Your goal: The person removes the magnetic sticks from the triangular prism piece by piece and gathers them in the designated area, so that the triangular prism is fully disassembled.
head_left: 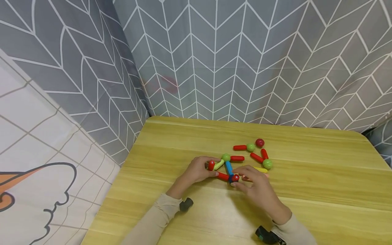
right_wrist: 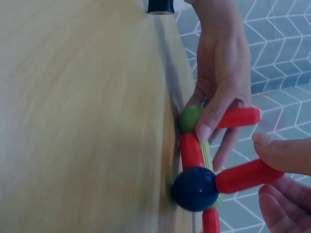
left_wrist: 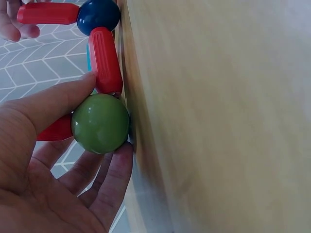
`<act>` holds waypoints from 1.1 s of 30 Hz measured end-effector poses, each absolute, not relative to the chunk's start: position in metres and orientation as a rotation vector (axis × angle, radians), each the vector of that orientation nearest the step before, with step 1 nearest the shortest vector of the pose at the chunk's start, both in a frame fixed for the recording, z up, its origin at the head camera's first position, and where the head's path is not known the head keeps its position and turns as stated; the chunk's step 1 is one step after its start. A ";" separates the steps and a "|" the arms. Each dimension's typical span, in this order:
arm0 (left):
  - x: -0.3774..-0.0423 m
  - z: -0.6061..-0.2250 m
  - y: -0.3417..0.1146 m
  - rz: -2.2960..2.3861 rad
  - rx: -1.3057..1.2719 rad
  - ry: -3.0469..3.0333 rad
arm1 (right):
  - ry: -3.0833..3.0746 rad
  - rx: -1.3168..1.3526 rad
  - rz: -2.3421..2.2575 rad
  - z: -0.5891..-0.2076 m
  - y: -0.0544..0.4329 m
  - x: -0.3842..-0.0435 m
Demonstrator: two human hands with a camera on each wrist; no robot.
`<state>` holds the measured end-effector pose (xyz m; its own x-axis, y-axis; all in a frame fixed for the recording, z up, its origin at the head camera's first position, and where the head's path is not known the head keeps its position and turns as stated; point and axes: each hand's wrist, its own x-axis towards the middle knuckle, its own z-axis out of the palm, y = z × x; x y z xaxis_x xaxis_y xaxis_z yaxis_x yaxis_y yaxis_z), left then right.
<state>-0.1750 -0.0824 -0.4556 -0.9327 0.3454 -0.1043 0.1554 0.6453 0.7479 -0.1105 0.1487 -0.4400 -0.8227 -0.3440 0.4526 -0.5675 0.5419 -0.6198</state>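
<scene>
Nearest to the person is the blue ball (right_wrist: 195,189), one corner of a flat triangle on the tabletop (head_left: 183,143). From it a red post (right_wrist: 248,175) stands upright, and the right hand (head_left: 257,183) pinches this post near its top, between thumb and fingers. So the ball lies directly below the right grip, and the post's long axis runs up from it into the fingers; on this relation, I judge, the coming move depends.

A flat red rod (left_wrist: 106,60) goes from the blue ball to the left green ball (left_wrist: 100,124). The left hand (head_left: 197,170) is closed around that ball, its thumb reaching to the flat rod; a second red post (right_wrist: 240,118) rises there, roughly parallel with the first.

A blue rod (head_left: 229,168) and a light green rod (head_left: 218,165) meet farther away, at the back green ball (head_left: 226,157), where I see no post. The left fingertips are nearer to it. On its right lies a side red rod (head_left: 237,158), its axis pointing towards the ball; whether they are joined, I cannot tell. The right hand is nearer to this rod.

Farthest is a dark red ball (head_left: 260,142).
</scene>
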 end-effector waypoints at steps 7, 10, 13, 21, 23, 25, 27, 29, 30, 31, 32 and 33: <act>-0.174 -0.455 -0.082 1.169 0.391 2.617 | -2.471 0.823 1.072 -0.443 0.144 -0.111; -0.174 -0.455 -0.083 1.170 0.386 2.614 | -2.486 0.803 1.061 -0.444 0.144 -0.110; -0.174 -0.455 -0.082 1.167 0.391 2.621 | -2.501 0.778 1.053 -0.445 0.145 -0.109; -0.174 -0.455 -0.082 1.167 0.393 2.625 | -2.508 0.729 1.108 -0.448 0.149 -0.106; -0.174 -0.455 -0.082 1.162 0.393 2.628 | -2.516 0.712 1.121 -0.448 0.150 -0.106; -0.174 -0.455 -0.082 1.160 0.391 2.627 | -2.524 0.693 1.138 -0.448 0.151 -0.105; -0.174 -0.455 -0.082 1.159 0.388 2.625 | -2.539 0.667 1.149 -0.448 0.152 -0.104; -0.175 -0.455 -0.081 1.160 0.385 2.623 | -2.554 0.634 1.157 -0.449 0.152 -0.104; -0.175 -0.455 -0.081 1.161 0.384 2.621 | -2.558 0.618 1.160 -0.449 0.153 -0.103; -0.174 -0.455 -0.081 1.159 0.383 2.621 | -2.562 0.601 1.164 -0.450 0.153 -0.103; -0.175 -0.455 -0.081 1.159 0.379 2.620 | -2.565 0.586 1.161 -0.451 0.154 -0.103; -0.175 -0.455 -0.081 1.159 0.378 2.620 | -2.565 0.574 1.157 -0.452 0.154 -0.103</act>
